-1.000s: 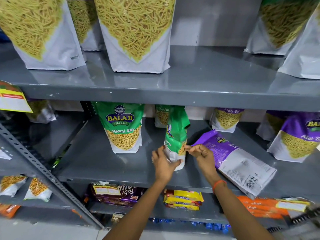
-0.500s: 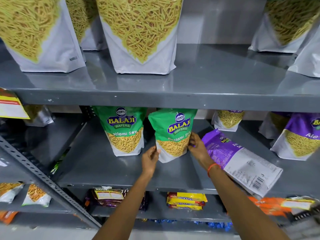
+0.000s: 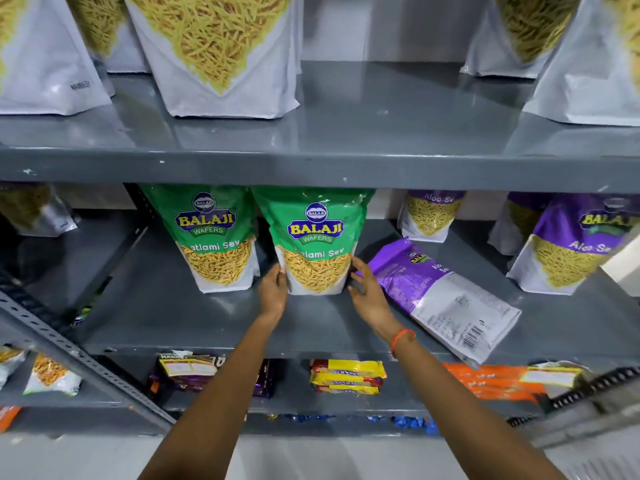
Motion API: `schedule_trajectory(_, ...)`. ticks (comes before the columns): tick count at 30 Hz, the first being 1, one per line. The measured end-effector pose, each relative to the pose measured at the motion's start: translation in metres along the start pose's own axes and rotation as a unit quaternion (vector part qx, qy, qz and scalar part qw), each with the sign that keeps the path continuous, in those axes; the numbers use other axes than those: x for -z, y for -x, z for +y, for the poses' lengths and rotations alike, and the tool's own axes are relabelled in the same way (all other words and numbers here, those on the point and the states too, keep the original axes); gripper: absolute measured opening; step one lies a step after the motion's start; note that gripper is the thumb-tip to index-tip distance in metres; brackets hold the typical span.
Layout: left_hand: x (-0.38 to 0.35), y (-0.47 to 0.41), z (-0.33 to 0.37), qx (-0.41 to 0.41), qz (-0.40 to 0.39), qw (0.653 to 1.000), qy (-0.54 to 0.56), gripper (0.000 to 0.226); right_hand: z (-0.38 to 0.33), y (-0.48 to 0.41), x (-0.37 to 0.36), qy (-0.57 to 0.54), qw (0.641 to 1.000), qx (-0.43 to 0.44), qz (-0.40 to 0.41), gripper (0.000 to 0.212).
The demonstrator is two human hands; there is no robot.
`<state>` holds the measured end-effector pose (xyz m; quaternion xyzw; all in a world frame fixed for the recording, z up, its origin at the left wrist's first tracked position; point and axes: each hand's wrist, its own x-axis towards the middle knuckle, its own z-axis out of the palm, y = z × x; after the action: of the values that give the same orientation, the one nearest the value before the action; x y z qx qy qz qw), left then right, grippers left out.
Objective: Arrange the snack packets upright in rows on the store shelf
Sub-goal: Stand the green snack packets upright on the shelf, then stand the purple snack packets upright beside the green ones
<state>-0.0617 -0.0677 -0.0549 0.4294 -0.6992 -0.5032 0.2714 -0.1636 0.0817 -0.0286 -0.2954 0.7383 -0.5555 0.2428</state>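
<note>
Head view looks down on a grey metal shelf (image 3: pixel 180 306) with packets above and below it. A green Ratlami Sev packet (image 3: pixel 316 240) stands upright near the middle of the shelf, facing out, just beside a second green packet (image 3: pixel 214 237) on its left; the two nearly touch at their tops. To the right a purple packet (image 3: pixel 440 292) lies flat, back side up, its barcode end hanging over the shelf's front edge. A purple upright packet (image 3: pixel 575 244) stands further right, and a smaller one (image 3: pixel 431 213) stands at the back. Large white packets (image 3: pixel 221 53) fill the upper shelf; yellow biscuit packs (image 3: pixel 346 375) lie on the lower one.

Both arms reach forward. The left hand (image 3: pixel 273 292) presses against the lower left edge of the middle green packet, fingers curled round it. The right hand (image 3: pixel 367 292), an orange band (image 3: pixel 401 341) at the wrist, has its grip wide, fingers spread, fingertips touching the packet's lower right edge and close to the flat purple packet.
</note>
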Motion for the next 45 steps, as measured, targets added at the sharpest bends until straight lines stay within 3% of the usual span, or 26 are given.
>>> schedule_trajectory(3,-0.02,0.028,0.01,0.024,0.048,0.999,-0.004,0.041,-0.002,0.007,0.027,0.071,0.997,0.037,0.019,0.054)
schedule_trajectory(5,-0.042,0.053,0.013,0.045,0.079,0.995,0.026,0.046,0.0,0.009,0.052,0.184,0.979,0.084,0.031,0.051)
schedule_trajectory(7,-0.072,0.077,0.017,0.055,0.093,0.994,0.035,0.045,0.011,0.011,0.086,0.331,0.936,0.116,0.022,0.05)
schedule_trajectory(10,-0.124,0.109,0.037,0.087,0.067,0.993,0.038,0.033,0.019,0.002,0.133,0.477,0.878,0.041,0.016,0.047)
schedule_trajectory(14,-0.187,0.146,0.073,0.136,-0.057,0.986,0.076,0.032,0.048,-0.008,0.197,0.443,0.89,-0.095,-0.051,0.044)
schedule_trajectory(17,-0.2,0.151,0.084,0.188,-0.049,0.972,0.131,0.027,0.063,-0.011,0.233,0.305,0.926,-0.21,-0.069,0.042)
schedule_trajectory(20,-0.197,0.15,0.086,0.255,-0.042,0.939,0.228,0.024,0.043,-0.017,0.243,0.205,0.962,-0.179,-0.012,0.044)
schedule_trajectory(23,-0.189,0.153,0.091,0.24,-0.057,0.936,0.25,0.024,0.051,-0.018,0.249,0.011,0.983,-0.182,0.02,0.026)
schedule_trajectory(25,-0.187,0.15,0.096,0.215,-0.038,0.937,0.272,0.013,0.06,-0.02,0.251,-0.04,0.983,-0.172,0.044,0.019)
schedule_trajectory(27,-0.19,0.143,0.106,0.174,-0.017,0.941,0.288,0.005,0.055,-0.026,0.255,-0.043,0.987,-0.132,0.075,0.021)
schedule_trajectory(31,-0.199,0.12,0.128,0.078,0.004,0.967,0.243,0.029,0.043,-0.046,0.261,-0.039,0.981,-0.064,0.179,0.021)
schedule_trajectory(35,-0.207,0.1,0.133,0.028,0.001,0.987,0.158,0.021,0.057,-0.043,0.264,0.007,0.978,-0.024,0.205,0.019)
schedule_trajectory(39,-0.225,0.115,0.128,-0.031,0.106,0.992,0.054,0.019,0.076,-0.031,0.269,-0.009,0.982,0.005,0.188,0.02)
schedule_trajectory(42,-0.251,0.152,0.114,-0.084,0.031,0.996,0.007,0.032,0.081,-0.026,0.272,-0.012,0.986,0.027,0.163,0.034)
schedule_trajectory(45,-0.266,0.167,0.105,-0.079,-0.039,0.996,0.003,0.068,0.088,-0.014,0.267,0.0,0.992,0.021,0.126,0.031)
